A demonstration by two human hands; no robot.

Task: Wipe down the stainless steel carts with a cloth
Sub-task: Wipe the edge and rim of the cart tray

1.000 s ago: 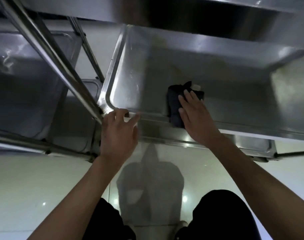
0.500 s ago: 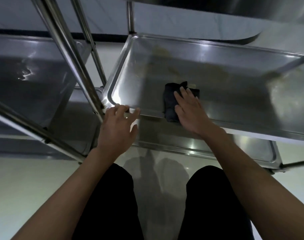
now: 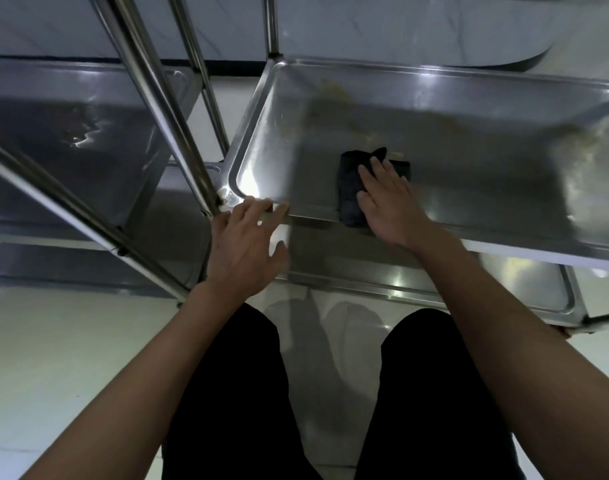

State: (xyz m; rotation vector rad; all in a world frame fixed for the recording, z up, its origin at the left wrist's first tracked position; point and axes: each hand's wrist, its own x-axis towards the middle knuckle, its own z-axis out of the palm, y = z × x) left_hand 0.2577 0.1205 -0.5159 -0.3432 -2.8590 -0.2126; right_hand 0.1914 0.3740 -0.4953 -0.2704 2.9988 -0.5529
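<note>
Right hand (image 3: 387, 202) flat, fingers straight, pressing dark folded cloth (image 3: 351, 188) onto stainless steel cart shelf (image 3: 469, 161). Left hand (image 3: 242, 244) open, fingertips resting on shelf's front rim near corner post (image 3: 164, 109).

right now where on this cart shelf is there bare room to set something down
Bare steel lies on the shelf right of the dark cloth, and between the cloth and the left rim. The near edge is crowded: the right hand presses the cloth, the left hand touches the rim by the corner post.
</note>
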